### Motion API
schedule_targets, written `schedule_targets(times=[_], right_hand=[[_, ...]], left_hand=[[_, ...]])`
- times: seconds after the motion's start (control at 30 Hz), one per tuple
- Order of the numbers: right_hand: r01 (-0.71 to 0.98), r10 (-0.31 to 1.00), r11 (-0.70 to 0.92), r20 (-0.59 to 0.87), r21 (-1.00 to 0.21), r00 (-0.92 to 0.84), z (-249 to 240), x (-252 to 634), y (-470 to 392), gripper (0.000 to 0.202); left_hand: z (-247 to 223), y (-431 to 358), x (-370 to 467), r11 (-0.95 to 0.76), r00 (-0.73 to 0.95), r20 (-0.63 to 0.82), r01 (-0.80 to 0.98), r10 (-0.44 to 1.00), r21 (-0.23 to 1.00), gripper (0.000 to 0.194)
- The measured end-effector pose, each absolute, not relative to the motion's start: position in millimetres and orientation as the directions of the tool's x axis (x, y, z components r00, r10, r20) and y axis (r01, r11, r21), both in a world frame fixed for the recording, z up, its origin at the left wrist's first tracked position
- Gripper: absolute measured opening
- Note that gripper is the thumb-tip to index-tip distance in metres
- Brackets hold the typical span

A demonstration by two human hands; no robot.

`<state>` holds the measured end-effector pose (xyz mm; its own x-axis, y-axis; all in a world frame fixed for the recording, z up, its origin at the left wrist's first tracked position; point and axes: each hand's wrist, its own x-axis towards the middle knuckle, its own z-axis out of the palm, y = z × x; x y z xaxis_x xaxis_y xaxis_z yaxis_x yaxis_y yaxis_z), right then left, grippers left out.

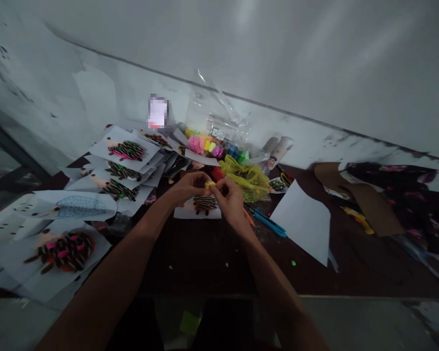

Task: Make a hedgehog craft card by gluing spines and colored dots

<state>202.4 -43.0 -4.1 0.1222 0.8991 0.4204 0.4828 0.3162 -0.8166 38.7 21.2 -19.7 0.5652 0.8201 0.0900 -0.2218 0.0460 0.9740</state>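
Between the fingertips of my left hand [190, 186] and my right hand [229, 197] is a small piece of yellow modelling clay [209, 185]. Both hands pinch it, just above a paper card [183, 212] lying on the dark table. On that card sits a hedgehog figure [205, 204] with dark and pale striped spines, partly covered by my fingers. Right behind my right hand lies a yellow net bag [252, 183]. Soft clay lumps in pink, yellow, blue and green [205, 145] are heaped farther back.
Stacked hedgehog cards [126, 150] fill the left side of the table [205, 265]. To the right are blue scissors [269, 223], a white sheet [305, 222], a yellow cutter [358, 220], brown cardboard [376, 204] and dark floral cloth [391, 178]. A lit phone-like screen [158, 112] stands near the wall.
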Motion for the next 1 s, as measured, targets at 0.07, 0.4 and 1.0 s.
schedule_targets(times=[0.07, 0.4, 1.0], right_hand=[[0.561, 0.885, 0.338, 0.458, -0.755, 0.084, -2, 204, -46, 0.019], [0.429, 0.893, 0.392, 0.449, -0.814, 0.036, -8, 205, -38, 0.02], [0.193, 0.941, 0.311, 0.331, -0.931, 0.078, -12, 208, -35, 0.029]], left_hand=[[-19, 21, 38, 0.036, 0.564, 0.081, -0.194, 0.822, 0.98, 0.039], [-18, 24, 33, -0.008, 0.51, 0.12, -0.216, 0.852, 0.976, 0.033], [-13, 21, 30, 0.048, 0.532, 0.109, -0.273, 0.839, 0.961, 0.032]])
